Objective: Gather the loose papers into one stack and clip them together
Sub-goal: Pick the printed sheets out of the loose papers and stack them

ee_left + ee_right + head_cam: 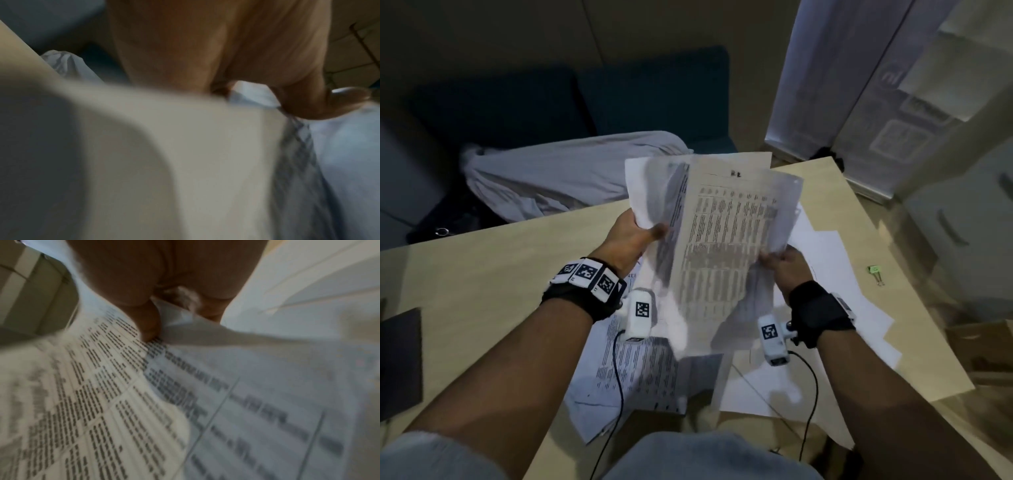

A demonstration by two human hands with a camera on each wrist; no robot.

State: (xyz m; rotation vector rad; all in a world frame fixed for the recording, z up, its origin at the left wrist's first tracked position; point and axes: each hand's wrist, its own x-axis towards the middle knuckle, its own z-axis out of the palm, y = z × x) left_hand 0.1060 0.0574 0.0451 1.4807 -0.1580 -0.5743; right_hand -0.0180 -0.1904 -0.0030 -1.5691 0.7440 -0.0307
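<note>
I see both hands lifted above the pale wood-grain counter [482, 274], sharing a loose sheaf of white printed paper sheets [722, 240]. My left hand [631, 236] grips the sheaf's left edge, thumb curled over the front; the left wrist view, badly blurred, shows that thumb pressed on white paper. My right hand [782, 265] pinches the lower right edge, and in the right wrist view its thumb [148, 324] sits on the printed face.

The top sheet carries a table of dense dark rows ruled into columns, with a short bold heading at its top; none of it is sharp enough to read. The sheets are thin, limp and bowed, their edges uneven.

Under the raised sheaf, more loose white sheets [825, 291] lie scattered and overlapping on the counter, some printed with text blocks, some blank.

A small green binder clip with wire handles [875, 272] lies on the counter to the right, well apart from the papers.

Black wrist straps carry white square-patterned marker tags [589, 275]; the white camera boxes under each wrist bear the same sort of black-and-white code.

A crumpled grey cloth [568, 171] lies beyond the counter's far edge, against a dark blue upholstered seat [637, 92].
</note>
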